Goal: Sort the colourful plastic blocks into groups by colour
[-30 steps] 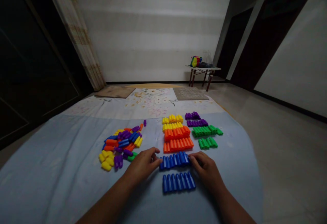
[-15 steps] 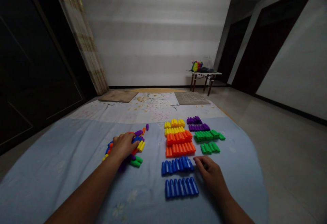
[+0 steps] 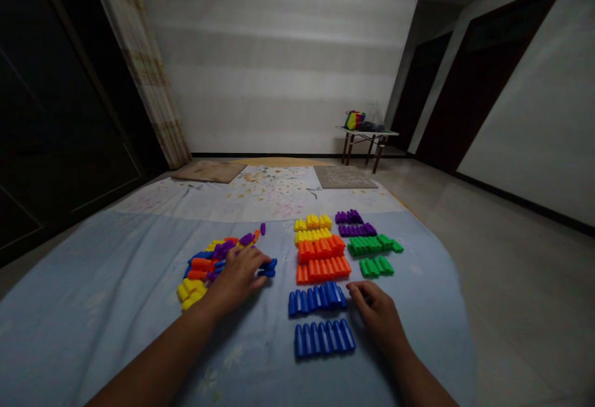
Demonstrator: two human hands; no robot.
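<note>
My left hand (image 3: 239, 274) is at the right side of a mixed pile of small plastic bullet-shaped pieces (image 3: 202, 264). Its thumb and fingers close around a pair of blue pieces (image 3: 267, 268) low over the cloth. The pile mixes orange, yellow, purple and blue, and my hand hides part of it. My right hand (image 3: 377, 309) rests on the cloth with curled fingers, beside the right end of an upper row of blue pieces (image 3: 318, 300). Nothing shows in its fingers. A second blue row (image 3: 324, 339) lies nearer to me.
Behind the blue rows lie orange rows (image 3: 324, 269) and yellow rows (image 3: 313, 235). Green rows (image 3: 376, 266) and purple rows (image 3: 357, 230) are on the right. Two mats (image 3: 211, 171) lie at the table's far edge. A small side table (image 3: 367, 131) stands beyond.
My left hand has moved right and slightly toward me, with blue pieces now at its fingertips. The green pieces beside the pile are no longer visible. My right hand stays beside the blue row.
</note>
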